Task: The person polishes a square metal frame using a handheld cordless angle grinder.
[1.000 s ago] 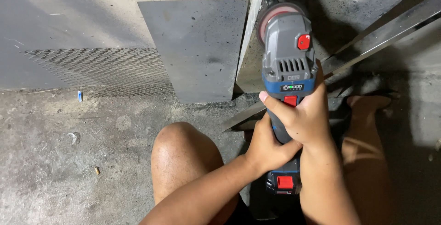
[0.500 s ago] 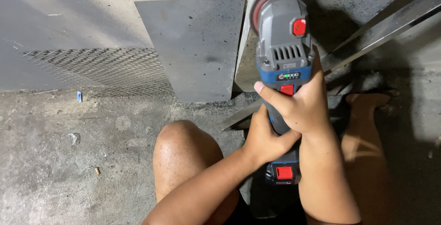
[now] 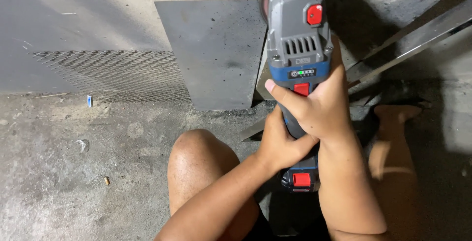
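Item: grinder (image 3: pixel 296 34) – I log it shifted left and up in view, its disc end now cut by the top edge | Right hand (image 3: pixel 322 108) and left hand (image 3: pixel 280 142) – carried left with it | Steel sheet (image 3: pixel 216 49) – its right edge now behind the grinder.

Dim, sharp frame; deep right-side shadow

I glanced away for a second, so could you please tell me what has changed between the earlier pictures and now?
The angle grinder has moved forward, its disc end now partly cut off by the top edge of the picture. Both hands moved with it: the right hand grips the body, the left hand the handle below. Nothing was let go. The metal plate and mesh sheet stayed put.
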